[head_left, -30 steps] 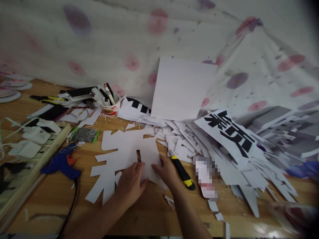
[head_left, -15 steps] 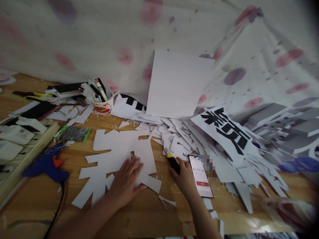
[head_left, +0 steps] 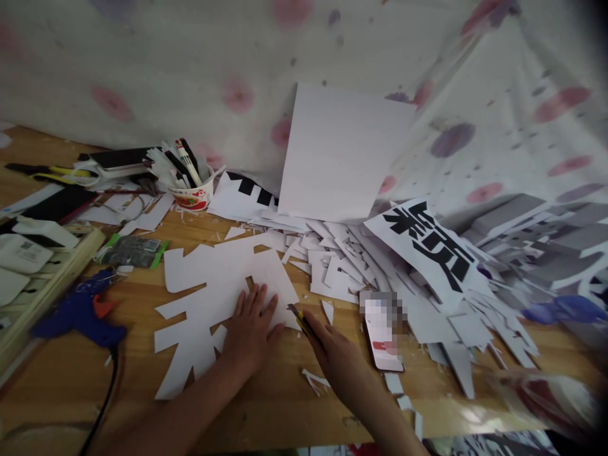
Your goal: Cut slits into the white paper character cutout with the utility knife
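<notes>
A white cut-out sheet (head_left: 209, 278), shaped like a written character with jagged strokes, lies flat on the wooden table. My left hand (head_left: 251, 326) rests on its right part, fingers spread and palm down. In my right hand (head_left: 335, 345) is a utility knife (head_left: 301, 321) with a yellow and black handle. Its blade points up and left, beside the sheet's right edge; I cannot tell whether it touches. A small white offcut (head_left: 327, 311) lies just right of the knife. Thin paper slivers (head_left: 316, 380) lie below it.
A phone (head_left: 382, 339) lies right of my hand. White scraps (head_left: 342, 272) and a sheet printed with a black character (head_left: 427, 247) spread behind. At left are a blue glue gun (head_left: 80, 310), a power strip (head_left: 92, 244) and a cup of pens (head_left: 192, 193).
My right hand has moved left with the knife, from beside the phone to the sheet's edge. The sheet has turned slightly clockwise under my left hand. The view has shifted a little.
</notes>
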The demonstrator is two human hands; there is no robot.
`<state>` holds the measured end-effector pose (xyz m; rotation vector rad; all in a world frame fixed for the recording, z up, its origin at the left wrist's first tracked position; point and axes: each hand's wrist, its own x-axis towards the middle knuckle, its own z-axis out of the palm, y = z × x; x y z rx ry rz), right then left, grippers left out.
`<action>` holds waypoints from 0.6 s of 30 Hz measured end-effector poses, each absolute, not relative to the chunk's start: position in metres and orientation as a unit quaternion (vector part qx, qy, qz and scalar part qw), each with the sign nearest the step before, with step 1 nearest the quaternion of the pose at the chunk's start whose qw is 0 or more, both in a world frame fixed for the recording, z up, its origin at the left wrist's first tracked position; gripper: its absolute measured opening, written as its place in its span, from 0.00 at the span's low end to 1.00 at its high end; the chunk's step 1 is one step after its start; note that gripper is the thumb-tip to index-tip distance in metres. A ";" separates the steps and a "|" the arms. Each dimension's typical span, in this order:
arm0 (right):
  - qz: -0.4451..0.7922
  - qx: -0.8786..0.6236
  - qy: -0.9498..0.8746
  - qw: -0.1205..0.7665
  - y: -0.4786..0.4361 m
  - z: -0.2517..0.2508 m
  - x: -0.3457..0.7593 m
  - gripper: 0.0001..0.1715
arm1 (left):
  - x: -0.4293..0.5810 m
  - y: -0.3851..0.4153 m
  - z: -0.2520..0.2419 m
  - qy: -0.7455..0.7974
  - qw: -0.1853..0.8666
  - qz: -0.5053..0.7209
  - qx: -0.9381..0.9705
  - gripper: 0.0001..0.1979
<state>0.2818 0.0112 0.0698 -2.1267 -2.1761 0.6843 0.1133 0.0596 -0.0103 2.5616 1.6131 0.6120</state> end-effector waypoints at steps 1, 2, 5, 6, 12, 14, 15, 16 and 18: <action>0.222 -0.683 -0.696 -0.012 0.013 0.073 0.281 0.26 | 0.112 0.060 -0.011 0.521 0.029 0.197 0.830 0.24; 0.225 -0.682 -0.695 -0.029 0.015 0.076 0.281 0.27 | 0.110 0.061 -0.011 0.519 0.031 0.194 0.832 0.24; 0.244 -0.674 -0.696 -0.042 0.021 0.083 0.281 0.30 | 0.103 0.064 -0.013 0.491 0.034 0.185 0.851 0.25; 0.252 -0.674 -0.693 -0.038 0.022 0.084 0.281 0.31 | 0.100 0.065 -0.013 0.477 0.033 0.182 0.859 0.25; 0.242 -0.708 -0.664 -0.018 0.024 0.074 0.277 0.32 | 0.103 0.060 -0.014 0.490 0.027 0.175 0.854 0.24; 0.236 -0.709 -0.664 -0.017 0.024 0.070 0.273 0.31 | 0.109 0.057 -0.016 0.518 0.029 0.179 0.836 0.26; 0.234 -0.707 -0.668 -0.015 0.023 0.069 0.271 0.31 | 0.111 0.055 -0.018 0.528 0.031 0.180 0.830 0.28; 0.233 -0.704 -0.671 -0.013 0.023 0.069 0.268 0.31 | 0.113 0.054 -0.019 0.533 0.033 0.181 0.826 0.29; 0.231 -0.695 -0.680 -0.009 0.022 0.069 0.265 0.30 | 0.115 0.053 -0.021 0.532 0.037 0.181 0.827 0.29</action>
